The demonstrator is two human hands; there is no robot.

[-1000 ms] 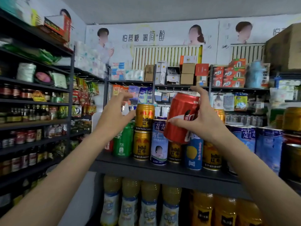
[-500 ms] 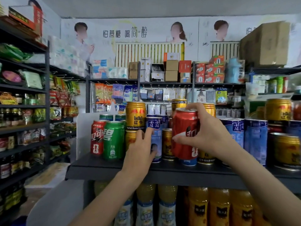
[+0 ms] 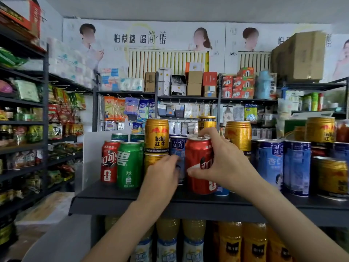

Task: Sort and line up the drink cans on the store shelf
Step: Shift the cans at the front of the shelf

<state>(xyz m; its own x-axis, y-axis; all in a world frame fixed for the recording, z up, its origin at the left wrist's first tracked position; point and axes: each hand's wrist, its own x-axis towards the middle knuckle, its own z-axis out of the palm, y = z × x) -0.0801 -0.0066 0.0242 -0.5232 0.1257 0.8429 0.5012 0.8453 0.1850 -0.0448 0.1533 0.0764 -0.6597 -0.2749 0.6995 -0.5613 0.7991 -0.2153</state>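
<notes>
Bright even indoor light; soft overall blur; wide-angle bending at edges.

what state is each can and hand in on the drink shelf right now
red cola can: upright at the shelf front, held by the right hand
right hand: grip around the red cola can
left hand: on the blue can, grip unclear
green soda can: upright, untouched
second red cola can: upright, beside the green one
gold Red Bull can: stacked on another gold can
</notes>
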